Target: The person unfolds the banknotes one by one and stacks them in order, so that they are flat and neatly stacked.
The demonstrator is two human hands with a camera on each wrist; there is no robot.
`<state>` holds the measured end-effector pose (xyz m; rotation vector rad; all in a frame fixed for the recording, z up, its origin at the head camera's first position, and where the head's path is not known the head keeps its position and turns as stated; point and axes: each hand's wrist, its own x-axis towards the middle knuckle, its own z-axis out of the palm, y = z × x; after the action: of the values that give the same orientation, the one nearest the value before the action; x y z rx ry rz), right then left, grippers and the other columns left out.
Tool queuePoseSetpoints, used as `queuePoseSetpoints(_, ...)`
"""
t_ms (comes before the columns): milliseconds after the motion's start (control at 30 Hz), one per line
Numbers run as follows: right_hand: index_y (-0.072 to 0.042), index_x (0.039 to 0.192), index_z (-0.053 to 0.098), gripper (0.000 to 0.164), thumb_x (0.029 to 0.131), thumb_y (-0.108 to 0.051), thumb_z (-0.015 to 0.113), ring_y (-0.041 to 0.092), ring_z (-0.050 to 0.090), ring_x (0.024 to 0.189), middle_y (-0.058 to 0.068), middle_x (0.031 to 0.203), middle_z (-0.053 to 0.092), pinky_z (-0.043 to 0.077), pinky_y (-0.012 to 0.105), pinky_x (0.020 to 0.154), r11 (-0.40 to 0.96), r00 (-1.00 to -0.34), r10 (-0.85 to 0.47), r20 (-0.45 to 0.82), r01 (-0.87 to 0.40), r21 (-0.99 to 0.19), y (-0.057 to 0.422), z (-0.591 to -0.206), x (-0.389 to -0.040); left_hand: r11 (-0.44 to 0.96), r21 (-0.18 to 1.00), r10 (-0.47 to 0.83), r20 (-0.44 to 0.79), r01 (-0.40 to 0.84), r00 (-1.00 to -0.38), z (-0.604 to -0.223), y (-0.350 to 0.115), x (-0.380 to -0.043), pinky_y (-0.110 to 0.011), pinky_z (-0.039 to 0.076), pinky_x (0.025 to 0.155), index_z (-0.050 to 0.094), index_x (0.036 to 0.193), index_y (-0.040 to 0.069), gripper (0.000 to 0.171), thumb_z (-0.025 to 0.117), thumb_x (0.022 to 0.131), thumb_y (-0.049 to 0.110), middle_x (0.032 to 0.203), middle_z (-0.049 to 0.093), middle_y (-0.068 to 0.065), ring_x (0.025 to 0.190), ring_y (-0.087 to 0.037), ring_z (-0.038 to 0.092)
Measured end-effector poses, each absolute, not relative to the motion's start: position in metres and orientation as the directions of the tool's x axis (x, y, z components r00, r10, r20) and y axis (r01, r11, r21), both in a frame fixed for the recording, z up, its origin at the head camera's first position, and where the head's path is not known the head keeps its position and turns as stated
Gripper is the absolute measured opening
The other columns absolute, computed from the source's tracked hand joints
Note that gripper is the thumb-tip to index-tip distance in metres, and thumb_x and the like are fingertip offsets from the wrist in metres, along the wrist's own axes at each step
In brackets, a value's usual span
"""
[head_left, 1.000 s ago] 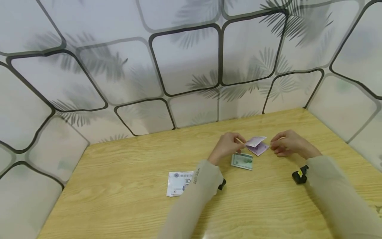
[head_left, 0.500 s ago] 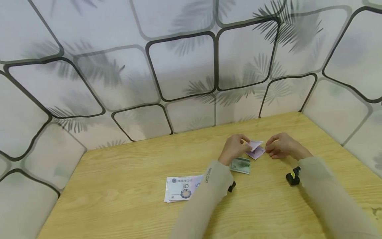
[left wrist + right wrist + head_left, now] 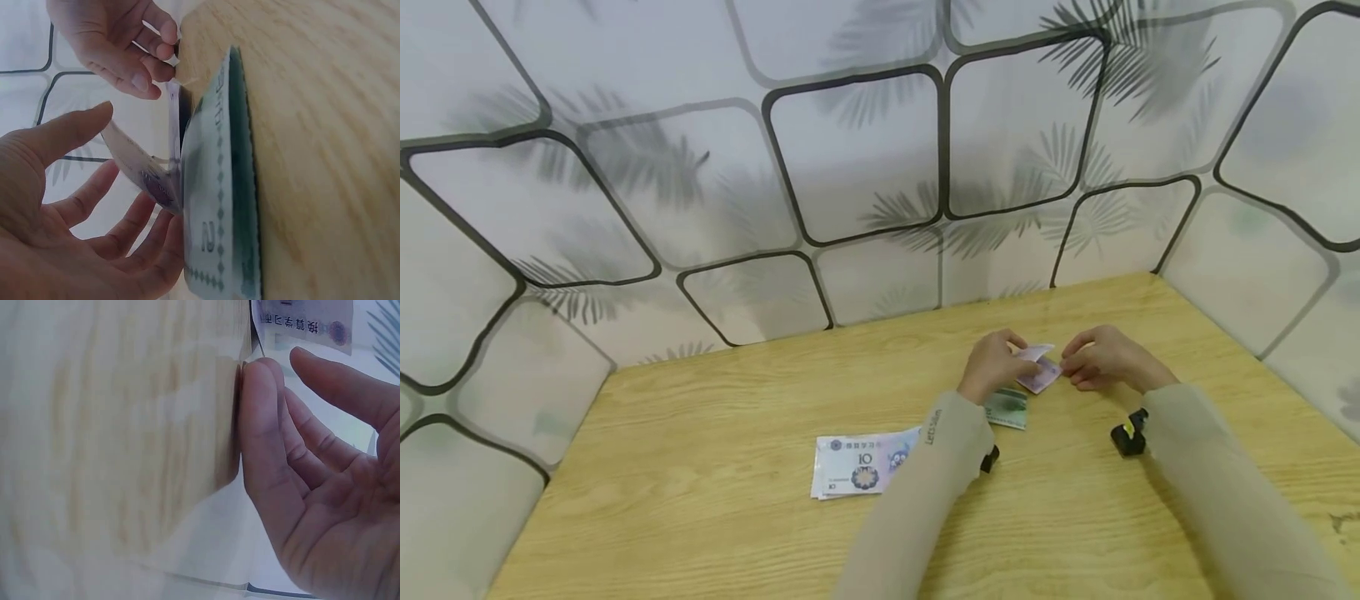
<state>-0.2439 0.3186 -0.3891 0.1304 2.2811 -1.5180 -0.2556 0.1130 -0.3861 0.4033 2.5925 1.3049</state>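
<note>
A folded purple banknote (image 3: pixel 1042 377) lies on the table with its upper half raised. My left hand (image 3: pixel 992 367) holds that raised flap (image 3: pixel 140 164) at its left side, the thumb at its corner and the fingers behind it. On the other side, my right hand (image 3: pixel 1108 358) has its fingertips down on the table at the note's right corner. Its thumb stands apart from the fingers in the right wrist view. Just in front of the purple note sits a folded green banknote (image 3: pixel 209 181) marked 2, partly covered by the left wrist in the head view.
Several banknotes marked 10 (image 3: pixel 859 462) lie in a loose stack on the wooden table (image 3: pixel 700 467), partly behind the left sleeve. A black wrist device (image 3: pixel 1127 436) hangs below the right cuff. Patterned cloth walls (image 3: pixel 880 283) border the back and sides.
The right hand has come a little left, its fingertips now at the note's corner. The left hand has moved slightly right, further over the purple note. The view shifted slightly.
</note>
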Motion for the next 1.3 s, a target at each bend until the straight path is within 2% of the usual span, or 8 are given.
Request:
queuePoseSetpoints(200,0.016,0.114,0.054,0.026,0.095,0.0,0.063,0.012,0.065,0.066,0.005,0.081,0.069,0.06,0.028,0.063,0.432,-0.927,-0.142,-0.348,0.258,-0.864,0.315,-0.386,-0.246,0.498,0.863,0.273,-0.06,0.088,-0.96,-0.384,0.111,-0.256,-0.024,0.046,0.061,0.072,0.104,0.007,0.02,0.075,0.091,0.021,0.089,0.067,-0.001,0.074,-0.011,0.058)
queuePoseSetpoints(333,0.015,0.113,0.056,0.026,0.095,-0.001,0.065,0.012,0.065,0.066,0.004,0.079,0.068,0.06,0.028,0.062,0.458,-0.935,-0.132,-0.328,0.236,-0.857,0.315,-0.384,-0.247,0.421,0.906,0.217,-0.046,0.051,-0.975,-0.381,0.111,-0.257,-0.024,0.045,0.056,0.071,0.101,0.007,0.02,0.069,0.098,0.027,0.083,0.066,0.0,0.068,-0.011,0.058)
queuePoseSetpoints(567,0.018,0.114,0.062,0.026,0.096,-0.001,0.065,0.012,0.063,0.064,0.004,0.074,0.067,0.059,0.028,0.061,0.488,-0.931,-0.142,-0.336,0.23,-0.842,0.315,-0.383,-0.247,0.36,0.932,0.123,-0.088,-0.038,-0.988,-0.377,0.108,-0.26,-0.023,0.044,0.049,0.071,0.106,0.005,0.011,0.062,0.1,0.009,0.078,0.062,-0.003,0.058,-0.012,0.053)
queuePoseSetpoints(700,0.018,0.113,0.064,0.026,0.097,-0.003,0.064,0.011,0.059,0.062,0.002,0.07,0.064,0.057,0.026,0.058,0.516,-0.932,-0.142,-0.332,0.217,-0.829,0.315,-0.383,-0.246,0.327,0.943,0.083,-0.09,-0.058,-0.993,-0.377,0.105,-0.262,-0.029,0.057,0.057,0.07,0.105,0.003,0.011,0.061,0.1,0.004,0.082,0.063,-0.006,0.065,-0.016,0.059)
queuePoseSetpoints(800,0.016,0.11,0.066,0.024,0.098,-0.004,0.062,0.012,0.055,0.062,0.002,0.07,0.06,0.054,0.025,0.057,0.536,-0.936,-0.138,-0.324,0.204,-0.819,0.314,-0.382,-0.245,0.282,0.956,0.058,-0.099,-0.079,-0.993,-0.378,0.104,-0.264,-0.036,0.061,0.064,0.07,0.103,0.003,0.01,0.061,0.099,0.002,0.081,0.062,-0.006,0.068,-0.019,0.062)
queuePoseSetpoints(1033,0.012,0.11,0.067,0.026,0.097,-0.011,0.066,0.015,0.054,0.073,0.003,0.083,0.061,0.057,0.027,0.064,0.554,-0.939,-0.134,-0.317,0.194,-0.81,0.313,-0.38,-0.243,0.216,0.972,0.031,-0.1,-0.091,-0.994,-0.377,0.101,-0.265,-0.039,0.062,0.065,0.068,0.103,0.001,0.01,0.059,0.1,-0.001,0.077,0.058,-0.004,0.062,-0.019,0.059)
queuePoseSetpoints(1167,0.013,0.114,0.063,0.03,0.096,-0.011,0.067,0.015,0.06,0.079,0.005,0.093,0.064,0.059,0.029,0.068,0.537,-0.928,-0.171,-0.331,0.194,-0.821,0.312,-0.381,-0.243,0.189,0.977,0.022,-0.102,-0.096,-0.995,-0.375,0.098,-0.263,-0.041,0.062,0.066,0.067,0.104,0.001,0.011,0.057,0.1,-0.002,0.078,0.059,-0.005,0.063,-0.026,0.064)
queuePoseSetpoints(1300,0.011,0.111,0.063,0.022,0.096,-0.005,0.066,0.016,0.065,0.08,0.006,0.093,0.066,0.06,0.031,0.071,0.481,-0.917,-0.206,-0.343,0.21,-0.851,0.311,-0.383,-0.242,0.179,0.978,0.019,-0.111,-0.106,-0.994,-0.374,0.094,-0.262,-0.042,0.062,0.07,0.065,0.108,0.0,0.011,0.055,0.102,-0.001,0.086,0.064,-0.009,0.07,-0.032,0.069)
